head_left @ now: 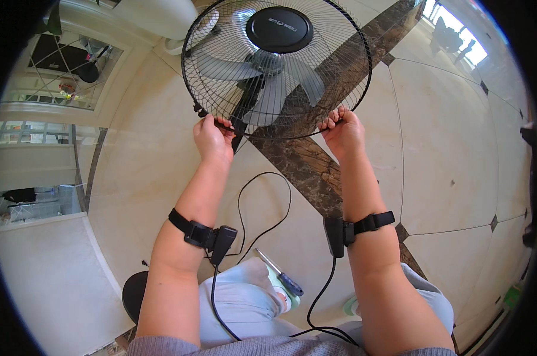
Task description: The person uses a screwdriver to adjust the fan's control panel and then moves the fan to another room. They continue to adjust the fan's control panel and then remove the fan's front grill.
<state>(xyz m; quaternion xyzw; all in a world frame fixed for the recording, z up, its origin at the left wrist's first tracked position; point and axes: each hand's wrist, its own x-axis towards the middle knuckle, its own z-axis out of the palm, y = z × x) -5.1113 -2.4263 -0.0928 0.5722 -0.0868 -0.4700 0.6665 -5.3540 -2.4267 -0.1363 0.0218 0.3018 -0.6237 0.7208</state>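
A fan (279, 29) stands in front of me, with a round black wire grille, grey see-through blades (267, 101) and a black centre cap. At the lower left of the grille's rim, my left hand (215, 137) is closed, its fingers curled round the rim near a small black clip (199, 110). My right hand (347, 133) grips the same rim at its lower right, thumb and fingers pinched together. Parts of the fingertips are hidden behind the wires. Below the grille, the dark fan pole (240, 127) shows in part.
A screwdriver (289, 283) with a dark blue handle lies by my foot. A thin black cable (290, 193) loops across the tiled floor (452, 148), which has a dark brown marble band (298, 172). White cabinetry (49, 273) is on the left, beside a black round seat (134, 291).
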